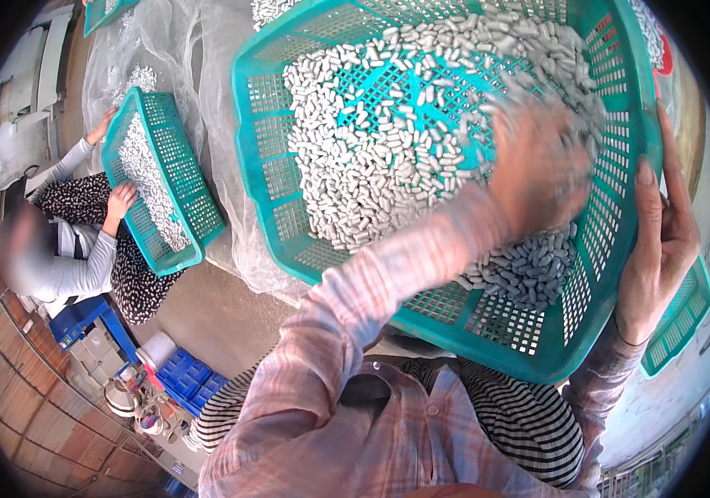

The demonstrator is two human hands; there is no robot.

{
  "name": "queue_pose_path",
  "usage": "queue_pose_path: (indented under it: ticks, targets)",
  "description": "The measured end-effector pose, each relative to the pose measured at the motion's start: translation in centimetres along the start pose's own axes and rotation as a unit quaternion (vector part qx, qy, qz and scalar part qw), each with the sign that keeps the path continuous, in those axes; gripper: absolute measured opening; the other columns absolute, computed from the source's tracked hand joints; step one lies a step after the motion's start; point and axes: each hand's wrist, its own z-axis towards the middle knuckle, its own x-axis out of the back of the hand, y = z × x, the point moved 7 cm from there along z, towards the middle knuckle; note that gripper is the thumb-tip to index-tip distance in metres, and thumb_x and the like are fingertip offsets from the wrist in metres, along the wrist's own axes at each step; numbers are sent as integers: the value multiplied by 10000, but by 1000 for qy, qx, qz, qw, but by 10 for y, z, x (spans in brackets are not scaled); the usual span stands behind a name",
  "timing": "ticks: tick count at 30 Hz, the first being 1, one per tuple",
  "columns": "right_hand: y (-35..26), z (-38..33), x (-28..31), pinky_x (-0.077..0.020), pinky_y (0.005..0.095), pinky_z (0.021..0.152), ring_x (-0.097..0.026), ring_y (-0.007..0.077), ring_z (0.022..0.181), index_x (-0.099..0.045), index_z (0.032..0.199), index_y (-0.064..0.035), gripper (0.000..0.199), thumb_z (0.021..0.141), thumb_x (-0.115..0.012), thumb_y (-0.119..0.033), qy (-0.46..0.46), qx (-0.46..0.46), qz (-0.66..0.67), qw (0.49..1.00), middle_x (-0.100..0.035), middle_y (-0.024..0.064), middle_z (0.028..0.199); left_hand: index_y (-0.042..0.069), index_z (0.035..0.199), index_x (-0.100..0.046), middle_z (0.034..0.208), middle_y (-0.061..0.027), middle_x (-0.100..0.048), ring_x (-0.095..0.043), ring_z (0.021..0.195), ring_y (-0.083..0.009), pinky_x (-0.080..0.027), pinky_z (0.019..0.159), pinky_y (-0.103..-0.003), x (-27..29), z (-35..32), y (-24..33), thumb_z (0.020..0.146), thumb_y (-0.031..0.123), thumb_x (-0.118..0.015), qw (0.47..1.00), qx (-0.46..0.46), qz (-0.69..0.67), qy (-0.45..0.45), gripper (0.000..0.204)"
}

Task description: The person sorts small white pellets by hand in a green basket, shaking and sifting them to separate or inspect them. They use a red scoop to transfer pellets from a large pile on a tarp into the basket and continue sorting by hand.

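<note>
A large teal plastic basket (454, 328) with slotted walls rests tilted over my lap. Small whitish, oblong, capsule-like pieces (363, 178) are spread over its mesh floor, with bare teal patches among them. Inside it, at the right half, my left hand (541, 170) is among the pieces; motion smears its fingers, so whether it holds any is hidden. Some pieces around that hand are blurred too. Shaded pieces (529, 270) look grey in the near right corner. My right hand (662, 241) grips the basket's right side from outside, thumb and fingers along the wall.
At the left, a seated co-worker holds a smaller teal basket (193, 195) of similar pieces. Sheer white netting (239, 166) lies between us. Blue crates (189, 378) and a white bucket (157, 350) stand on the floor behind. Another teal basket (683, 319) is at the right.
</note>
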Motion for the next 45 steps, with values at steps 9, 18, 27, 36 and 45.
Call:
queue_pose_path:
  ticks: [9,18,27,36,45]
  targets:
    - [47,5,13,-409,257,992,-561,131,1113,-478,1359,1,427,967,-520,-165,7,6,-13,1000,-573,125,1285,405,1428,-359,1581,-2,-143,-79,1442,-375,-11,1025,-765,57,-130,-158,833,588,-528,912,-58,219,-343,645]
    - [35,27,2,-353,305,1059,-516,178,1205,-490,1339,25,406,965,-512,-133,-28,52,-6,998,-556,155,1305,102,1386,-431,1490,-138,-338,-231,1392,-368,-148,1105,-610,-20,12,-9,786,401,-630,997,3,53,-55,700]
    - [22,12,5,-374,300,1046,-550,187,1178,-547,1295,5,369,963,-529,-155,29,36,-14,999,-566,146,1301,305,1396,-435,1539,-97,-250,-158,1413,-415,7,1057,-696,72,-141,-176,747,547,-641,939,-28,155,-305,723]
    - [27,23,-7,-402,270,1014,-567,160,1146,-535,1302,18,378,960,-534,-144,3,27,-8,1000,-582,141,1277,139,1356,-455,1373,-177,-433,-381,1257,-376,-200,1058,-553,22,57,-104,809,446,-637,984,154,-68,-58,653]
    - [53,20,0,-412,251,986,-584,136,1095,-509,1314,45,401,955,-534,-132,-3,-21,53,998,-593,140,1255,393,1407,-404,1534,-28,-271,-225,1380,-419,-22,1055,-710,36,-125,-107,826,579,-552,947,-112,110,-279,627]
